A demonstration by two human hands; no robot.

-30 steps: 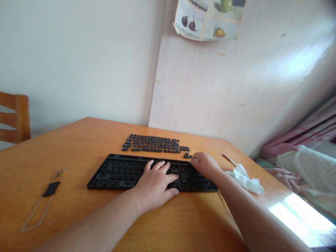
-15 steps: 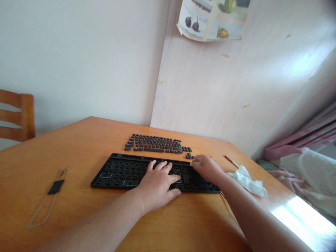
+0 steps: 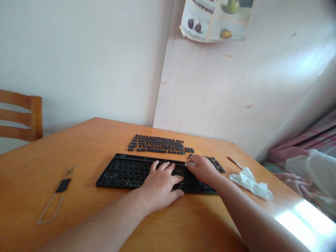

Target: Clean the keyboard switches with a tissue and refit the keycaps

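Observation:
A black keyboard base (image 3: 117,171) with its keycaps off lies in front of me on the table. My left hand (image 3: 161,183) rests on its middle with the fingers spread, holding nothing. Toward the base's upper right, my right hand (image 3: 203,169) pinches a small white wad of tissue (image 3: 190,164) against the surface. Most of that wad is hidden by the fingers. Behind the base, black keycaps (image 3: 157,142) are laid out in keyboard order, and more keycaps (image 3: 216,163) sit behind my right hand.
A wire keycap puller (image 3: 63,185) with a black grip lies at the left on the wooden table (image 3: 86,147). To the right are a crumpled white tissue (image 3: 252,183) and a thin stick (image 3: 235,162). A wooden chair (image 3: 36,117) stands at far left.
My right hand has slid left along the keyboard base with the tissue, uncovering keycaps behind it. My left hand stays in place on the base. The view has shifted slightly.

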